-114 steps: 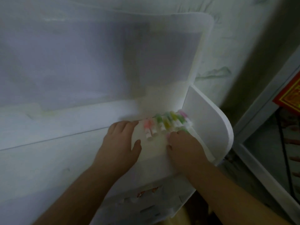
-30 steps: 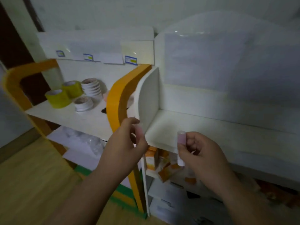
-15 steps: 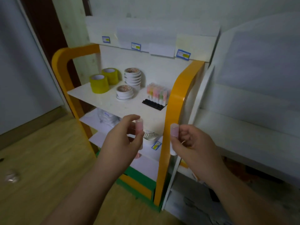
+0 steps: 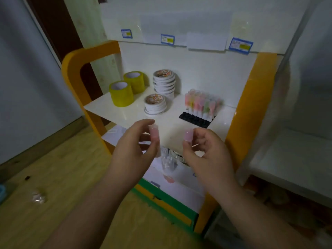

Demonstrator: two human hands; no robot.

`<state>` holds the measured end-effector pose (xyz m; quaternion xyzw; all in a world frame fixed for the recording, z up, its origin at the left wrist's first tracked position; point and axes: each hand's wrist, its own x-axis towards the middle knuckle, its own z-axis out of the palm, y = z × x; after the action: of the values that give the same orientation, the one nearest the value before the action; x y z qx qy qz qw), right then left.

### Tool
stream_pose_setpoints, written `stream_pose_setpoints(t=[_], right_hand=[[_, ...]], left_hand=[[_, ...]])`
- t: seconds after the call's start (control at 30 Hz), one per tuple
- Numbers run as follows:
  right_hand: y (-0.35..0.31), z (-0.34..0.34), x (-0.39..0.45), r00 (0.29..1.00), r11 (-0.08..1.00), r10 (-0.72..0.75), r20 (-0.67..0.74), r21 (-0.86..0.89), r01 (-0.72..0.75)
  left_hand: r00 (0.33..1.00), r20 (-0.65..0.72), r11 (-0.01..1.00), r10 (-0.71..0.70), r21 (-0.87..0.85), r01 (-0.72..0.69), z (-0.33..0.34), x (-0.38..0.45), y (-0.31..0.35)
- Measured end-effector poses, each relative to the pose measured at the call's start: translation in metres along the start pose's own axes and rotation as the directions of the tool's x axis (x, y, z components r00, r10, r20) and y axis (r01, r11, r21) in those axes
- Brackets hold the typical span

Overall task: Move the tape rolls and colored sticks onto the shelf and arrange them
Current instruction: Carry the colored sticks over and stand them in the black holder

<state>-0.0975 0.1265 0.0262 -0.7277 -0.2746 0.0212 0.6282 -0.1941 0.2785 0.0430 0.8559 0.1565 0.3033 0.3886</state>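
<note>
My left hand (image 4: 133, 150) pinches a pink stick (image 4: 155, 141) upright, and my right hand (image 4: 206, 151) grips a second pink stick (image 4: 188, 134). Both hover just in front of the white shelf board (image 4: 172, 126) of the orange-framed shelf unit (image 4: 71, 78). On the board stand two yellow tape rolls (image 4: 124, 88), a tall stack of white tape rolls (image 4: 164, 81), a short stack of white tape rolls (image 4: 155, 104) and several colored sticks (image 4: 203, 104) upright in a black holder (image 4: 195, 120).
A white shelf unit (image 4: 296, 159) stands to the right of the orange frame. Lower shelves with packaged goods (image 4: 168, 164) lie under my hands. The wooden floor (image 4: 53, 177) spreads to the left, with a small crumpled wrapper (image 4: 38, 196) on it.
My view swung from the white shelf on the right to the orange shelf. Each hand now carries a pink stick taken from the white shelf, and both have come closer to the board.
</note>
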Motion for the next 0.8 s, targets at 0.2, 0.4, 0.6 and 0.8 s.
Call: stream_pose_setpoints(t=[0.2, 0.4, 0.6, 0.8], right_hand=[[0.018, 0.02, 0.044, 0.996, 0.998, 0.049, -0.069, -0.04, -0.052], [0.034, 0.028, 0.064, 0.982, 0.991, 0.107, -0.153, -0.058, -0.117], [0.039, 0.032, 0.08, 0.947, 0.975, 0.137, -0.29, -0.129, -0.181], [0.047, 0.038, 0.085, 0.913, 0.966, 0.153, -0.378, -0.137, -0.219]], left_hand=[[0.998, 0.032, 0.998, 0.056, 0.033, -0.057, 0.001, 0.066, -0.017], [0.98, 0.137, 0.989, 0.144, -0.038, -0.14, 0.02, 0.112, -0.042], [0.94, 0.215, 0.963, 0.265, -0.113, -0.245, 0.061, 0.174, -0.09], [0.912, 0.275, 0.947, 0.303, -0.191, -0.257, 0.104, 0.222, -0.113]])
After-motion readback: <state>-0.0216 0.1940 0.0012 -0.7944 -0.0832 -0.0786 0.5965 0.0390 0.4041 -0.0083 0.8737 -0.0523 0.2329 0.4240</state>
